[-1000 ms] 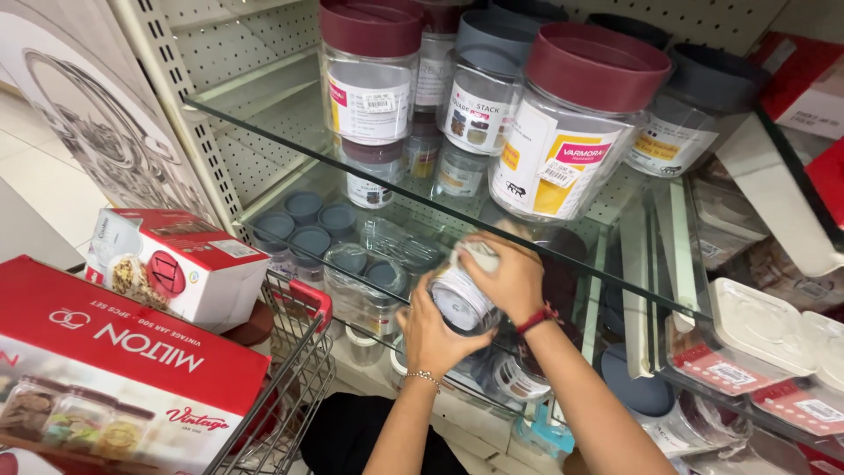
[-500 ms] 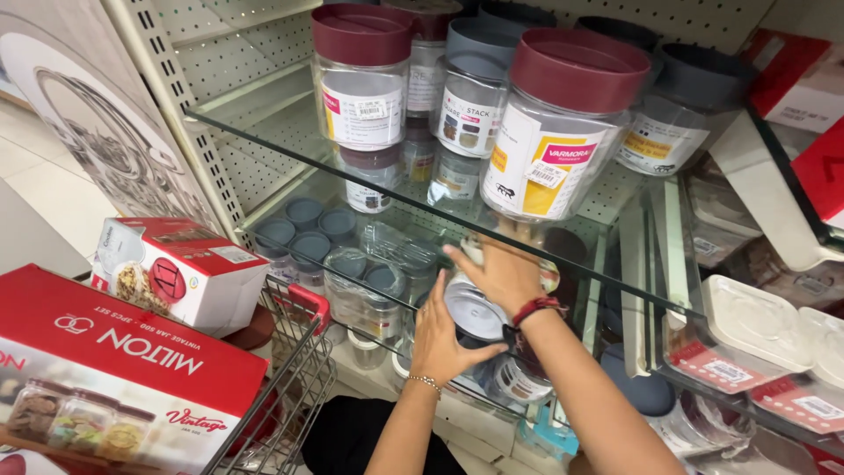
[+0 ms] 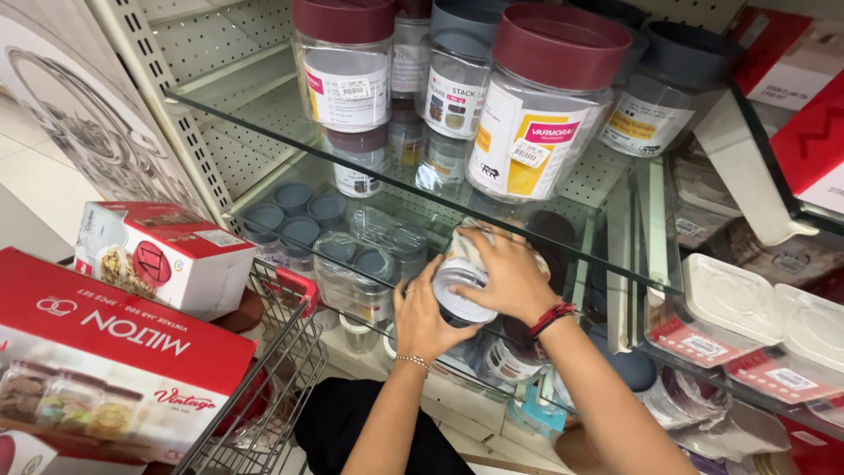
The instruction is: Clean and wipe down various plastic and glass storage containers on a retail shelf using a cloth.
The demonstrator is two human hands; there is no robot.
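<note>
Both hands hold one clear jar (image 3: pixel 459 286) under the upper glass shelf (image 3: pixel 264 110), in front of the second glass shelf (image 3: pixel 290 189). The jar lies tilted on its side, its round end facing the camera.

**Hand state**
- Left hand (image 3: pixel 426 321): cupped under and against the near end of the jar, fingers spread on its lower side.
- Right hand (image 3: pixel 505 273): laid over the top and far side of the jar, fingers curled around it. A red band sits on this wrist; a thin bracelet sits on the left wrist.

**Jar location**
- The jar is held off the shelf, between the two hands, just beside the grey-lidded jars (image 3: pixel 299 220) on the second shelf.
- Large maroon-lidded jars (image 3: pixel 545 105) stand on the upper shelf directly above.

**Handling assessment**
- The jar appears empty, so it is judged light.
- The wall looks like rigid clear plastic: stiff, smooth and likely slippery under bare skin. Whether it is plastic or glass cannot be told with certainty; treat it as breakable.
- Best hold: one palm under the base, the other hand wrapped around the body. Gripping by the lid alone risks it coming loose.

**Surroundings**
- A cart (image 3: pixel 281 352) stands at lower left, loaded with red boxes (image 3: pixel 114 343).
- Flat lidded containers (image 3: pixel 730 308) lie at right.
</note>
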